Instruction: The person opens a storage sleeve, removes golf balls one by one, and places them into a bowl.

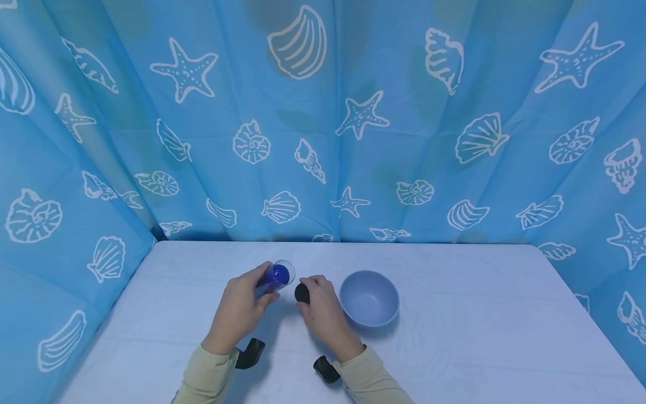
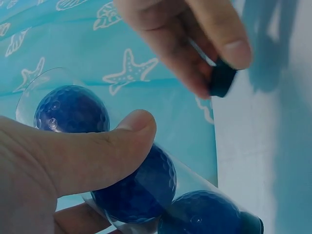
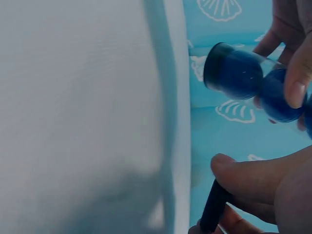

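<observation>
My left hand (image 1: 243,306) grips a clear tube (image 1: 289,270) above the table, its thumb laid across the side. Dimpled dark blue balls (image 2: 134,183) sit in a row inside it. One end of the tube is uncovered, and a dark cap (image 3: 217,66) closes the other. Just to the right, my right hand (image 1: 323,308) pinches a round black cap (image 1: 301,293) between thumb and fingers. That cap is apart from the tube, near its uncovered end in the head view.
A blue-grey bowl (image 1: 369,300) stands on the white table (image 1: 484,331), right beside the right hand. Black wrist-worn devices (image 1: 250,353) show at both wrists. A blue curtain (image 1: 323,112) with shell and starfish prints hangs behind the table.
</observation>
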Available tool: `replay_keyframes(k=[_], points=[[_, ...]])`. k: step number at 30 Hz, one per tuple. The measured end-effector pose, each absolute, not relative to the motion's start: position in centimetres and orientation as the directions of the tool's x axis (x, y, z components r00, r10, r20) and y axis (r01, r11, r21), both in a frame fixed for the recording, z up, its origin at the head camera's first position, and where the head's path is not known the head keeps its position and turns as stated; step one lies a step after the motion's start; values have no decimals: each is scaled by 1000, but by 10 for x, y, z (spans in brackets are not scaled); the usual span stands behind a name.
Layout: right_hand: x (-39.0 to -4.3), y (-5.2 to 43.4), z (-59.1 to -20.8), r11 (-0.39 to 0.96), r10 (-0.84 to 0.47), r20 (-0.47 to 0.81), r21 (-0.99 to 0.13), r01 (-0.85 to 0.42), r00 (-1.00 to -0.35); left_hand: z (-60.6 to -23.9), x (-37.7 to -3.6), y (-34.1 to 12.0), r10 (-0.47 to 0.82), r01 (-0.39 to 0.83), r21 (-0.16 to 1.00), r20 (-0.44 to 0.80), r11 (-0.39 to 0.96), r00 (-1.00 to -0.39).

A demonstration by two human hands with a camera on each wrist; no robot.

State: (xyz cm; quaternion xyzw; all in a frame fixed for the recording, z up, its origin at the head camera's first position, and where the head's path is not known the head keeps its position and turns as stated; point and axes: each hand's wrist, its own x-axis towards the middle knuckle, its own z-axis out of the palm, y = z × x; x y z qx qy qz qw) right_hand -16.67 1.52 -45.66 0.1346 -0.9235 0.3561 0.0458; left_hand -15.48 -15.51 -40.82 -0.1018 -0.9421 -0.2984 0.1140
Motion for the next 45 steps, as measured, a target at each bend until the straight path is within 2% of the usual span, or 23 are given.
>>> replay_keyframes(k=[6,13,26,39,45], points=[[-168,17,-464,738,-213,98,-636,-225,-972,-409,-154,-154,124,253,543,264,801,-957],[-169,17,-467,752,-211,96,-619,-224,-973,-407,-154,-153,117,246,539,262,806,-958],[-170,15,-470,762,-171,22,-630,-147,-985,-408,-154,-151,120,248,534,263,808,-957],[-166,14,-465,756,-191,53,-629,-182,-980,-409,-154,-151,114,243,537,262,808,-958],[-162,12,-456,735,-195,124,-638,-229,-973,-408,-154,-153,119,249,531,267,810,-956]])
